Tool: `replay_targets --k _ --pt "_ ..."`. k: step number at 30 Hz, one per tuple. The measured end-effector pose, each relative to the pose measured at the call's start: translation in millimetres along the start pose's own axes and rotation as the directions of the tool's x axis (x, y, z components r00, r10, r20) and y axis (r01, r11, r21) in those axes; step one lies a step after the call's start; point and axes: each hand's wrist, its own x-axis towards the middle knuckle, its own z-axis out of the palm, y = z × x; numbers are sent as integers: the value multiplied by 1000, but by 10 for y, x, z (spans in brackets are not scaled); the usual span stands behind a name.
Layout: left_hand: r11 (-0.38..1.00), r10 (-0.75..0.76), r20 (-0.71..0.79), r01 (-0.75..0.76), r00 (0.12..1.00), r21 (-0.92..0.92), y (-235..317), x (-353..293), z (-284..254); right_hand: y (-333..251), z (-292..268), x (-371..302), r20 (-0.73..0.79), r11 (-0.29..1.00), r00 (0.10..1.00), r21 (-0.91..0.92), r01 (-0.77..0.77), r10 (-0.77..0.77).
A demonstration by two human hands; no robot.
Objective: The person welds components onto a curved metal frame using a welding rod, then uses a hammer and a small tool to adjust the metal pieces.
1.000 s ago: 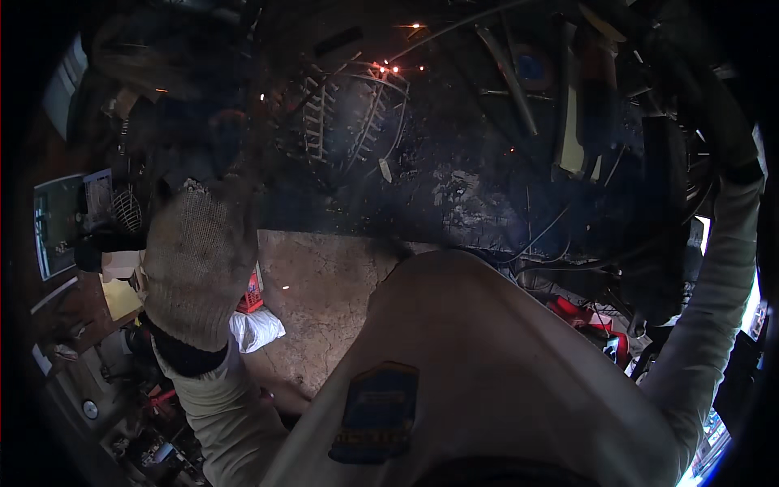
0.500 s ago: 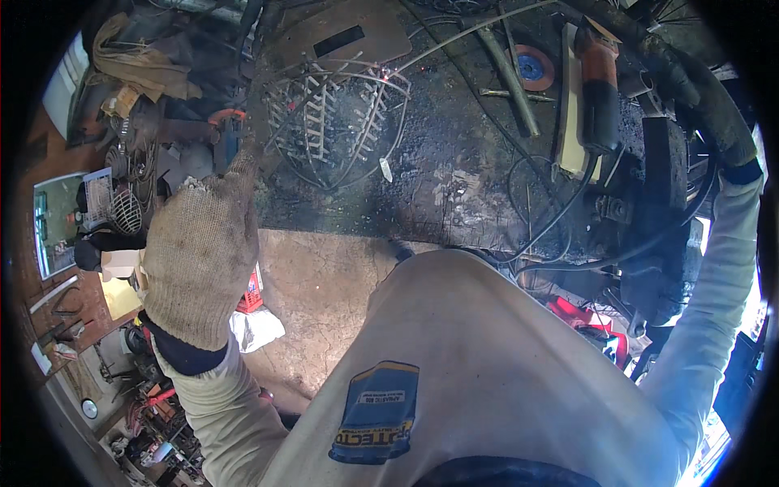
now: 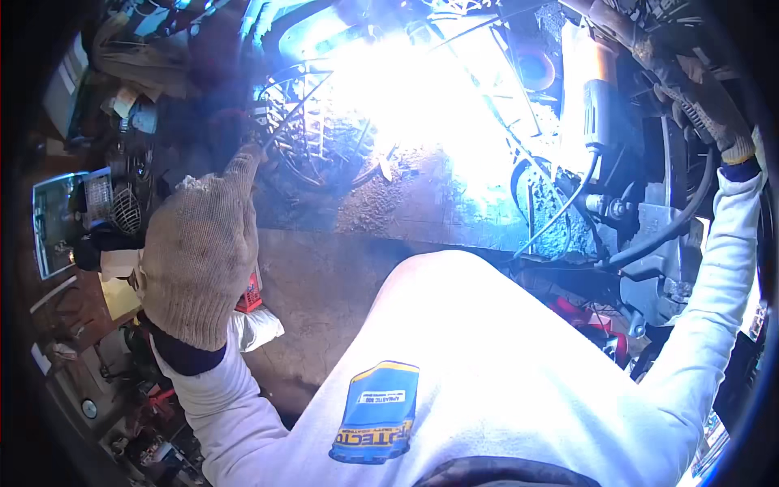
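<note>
one gloved left hand point(image 3: 203, 252) reaches just beside the left edge of one barred metal frame point(image 3: 315, 134), on one table point(image 3: 442, 217); one gloved right hand point(image 3: 704, 101) is well right of the frame. i cannot tell either grip. one grinder point(image 3: 597, 114) lies right of the frame.

Large yellow capitals run along the lower edge of the blue emblem point(image 3: 369, 420) printed on the long-sleeved shirt point(image 3: 503, 357), and a smaller line of lettering stands on its pale panel point(image 3: 383, 398). Marks on the red package point(image 3: 251, 297) are too small to read.
</note>
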Motion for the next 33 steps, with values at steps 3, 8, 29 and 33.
replay_targets --k 3,8,29,33 --pt "980 53 -132 -26 990 196 36 -92 -103 -4 -8 35 -6 1000 1000 29 5 -5" --pt "938 134 -301 -23 944 347 29 -131 -30 21 -25 39 -25 999 1000 49 8 -7" --pt "937 264 -322 -162 909 311 -194 -355 351 197 29 -72 -79 998 997 63 15 -10" --pt "984 169 -224 -153 960 86 -227 -421 505 217 60 -17 -22 982 998 183 -52 57"
